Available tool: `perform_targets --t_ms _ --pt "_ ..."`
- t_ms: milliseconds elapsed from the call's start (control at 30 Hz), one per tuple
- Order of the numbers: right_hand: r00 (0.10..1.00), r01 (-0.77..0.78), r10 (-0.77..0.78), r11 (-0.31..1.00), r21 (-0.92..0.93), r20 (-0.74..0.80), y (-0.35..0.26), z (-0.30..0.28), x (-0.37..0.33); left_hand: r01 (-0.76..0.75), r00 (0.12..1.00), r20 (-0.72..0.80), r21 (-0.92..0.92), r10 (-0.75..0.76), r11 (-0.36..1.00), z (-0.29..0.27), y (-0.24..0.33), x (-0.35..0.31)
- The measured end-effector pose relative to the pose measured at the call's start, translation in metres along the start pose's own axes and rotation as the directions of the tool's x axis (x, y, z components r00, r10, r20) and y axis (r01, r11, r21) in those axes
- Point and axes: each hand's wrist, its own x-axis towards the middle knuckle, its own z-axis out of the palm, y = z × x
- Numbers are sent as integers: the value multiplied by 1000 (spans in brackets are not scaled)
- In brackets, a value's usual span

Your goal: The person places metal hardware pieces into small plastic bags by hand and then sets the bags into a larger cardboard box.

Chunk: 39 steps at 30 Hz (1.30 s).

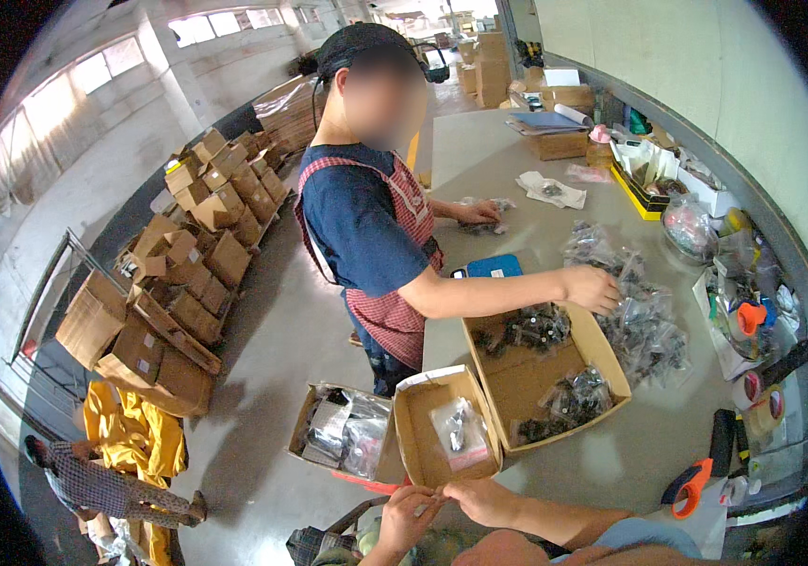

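Observation:
My left hand [409,517] and my right hand [481,502] meet at the lower edge of the view, fingertips pinched close together. What lies between them, if anything, is too small to make out. Just beyond them sits a small open cardboard box [411,451] holding a clear plastic bag [461,432] of small parts. To its left, a second open box [387,462] is filled with clear and silvery bags [330,420]. A larger shallow box [555,362], farther right, contains bags of black parts [578,396].
A co-worker in a checked apron [399,311] reaches one hand [593,288] over a pile of bagged parts [644,325]; the other rests on a bag. An orange-and-black tool [692,489] lies right, near tape rolls [764,411]. Stacked cartons [173,358] line the left.

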Motion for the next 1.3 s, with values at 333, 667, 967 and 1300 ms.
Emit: perform_targets --t_ms 333,667,967,1300 --pt "986 118 -112 992 -37 121 -28 0 13 7 972 234 -98 16 995 -12 -16 5" --pt "923 345 -281 907 -241 264 -51 -2 1 -377 926 42 145 375 915 -39 31 3" --pt "851 401 -83 742 -538 519 -91 -18 1 -401 894 200 -35 400 915 -50 33 -10" --pt "810 30 287 850 -526 511 -145 -4 16 -440 898 118 181 425 880 -54 28 -22"
